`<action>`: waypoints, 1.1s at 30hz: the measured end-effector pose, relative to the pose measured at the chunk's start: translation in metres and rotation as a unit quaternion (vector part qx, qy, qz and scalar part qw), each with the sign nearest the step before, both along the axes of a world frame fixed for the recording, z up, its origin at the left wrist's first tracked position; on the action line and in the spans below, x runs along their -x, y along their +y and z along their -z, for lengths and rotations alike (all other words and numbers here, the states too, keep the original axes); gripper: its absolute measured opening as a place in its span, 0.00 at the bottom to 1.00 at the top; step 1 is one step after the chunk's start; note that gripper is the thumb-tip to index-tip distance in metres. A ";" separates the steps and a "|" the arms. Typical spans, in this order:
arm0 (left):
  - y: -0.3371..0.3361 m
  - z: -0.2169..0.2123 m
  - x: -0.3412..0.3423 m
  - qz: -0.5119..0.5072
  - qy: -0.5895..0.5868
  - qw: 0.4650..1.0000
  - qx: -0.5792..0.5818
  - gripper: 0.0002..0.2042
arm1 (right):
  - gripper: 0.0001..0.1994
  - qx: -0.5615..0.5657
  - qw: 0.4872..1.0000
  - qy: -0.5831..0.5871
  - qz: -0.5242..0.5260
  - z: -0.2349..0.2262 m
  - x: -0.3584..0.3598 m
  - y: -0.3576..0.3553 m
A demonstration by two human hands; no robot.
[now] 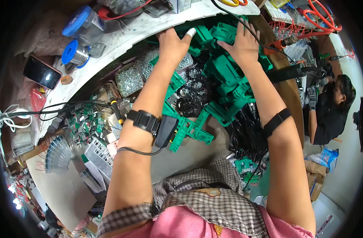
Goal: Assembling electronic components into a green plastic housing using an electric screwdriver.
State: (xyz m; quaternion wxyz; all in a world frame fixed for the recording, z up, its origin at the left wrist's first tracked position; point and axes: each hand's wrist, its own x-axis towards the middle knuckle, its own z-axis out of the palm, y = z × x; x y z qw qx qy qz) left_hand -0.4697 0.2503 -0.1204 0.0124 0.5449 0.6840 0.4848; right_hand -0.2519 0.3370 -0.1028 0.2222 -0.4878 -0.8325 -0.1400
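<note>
**Two hands on a heap of green parts**

A big heap of green plastic parts (225, 75) is piled in the middle of the bench, under the edge of a white shelf (129, 31). The parts lie every which way, so no one direction can be told for the heap. One long green strip (189, 129) at the near end is laid slanting, from low left up to the right.

Around the heap, black rings (193, 95) are spread on the near side, and a tray of small silver bits (129, 79) is seen to the left. Black wires (245, 135) are bunched on the right.

The left hand (171, 45) is laid on the far left of the heap, fingers bent down among the parts and thumb stuck out. The right hand (243, 41) is pressed flat on top, fingers spread apart. Nothing is seen gripped by either hand.
</note>
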 end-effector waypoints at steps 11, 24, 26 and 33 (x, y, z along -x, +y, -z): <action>-0.306 0.058 -0.088 0.103 0.033 0.927 0.359 0.27 | 0.27 0.163 0.880 -0.311 -0.319 0.031 -0.105 -0.187; -0.271 0.056 -0.050 -0.061 -0.064 0.955 0.283 0.27 | 0.32 0.491 0.845 0.053 -0.203 0.103 -0.090 -0.294; -0.240 0.065 -0.032 -0.083 0.003 0.967 0.241 0.26 | 0.39 0.450 0.879 -0.058 -0.147 0.113 -0.082 -0.312; -0.222 0.042 -0.049 -0.071 -0.023 0.985 0.158 0.28 | 0.34 0.355 0.899 -0.029 -0.256 0.104 -0.105 -0.298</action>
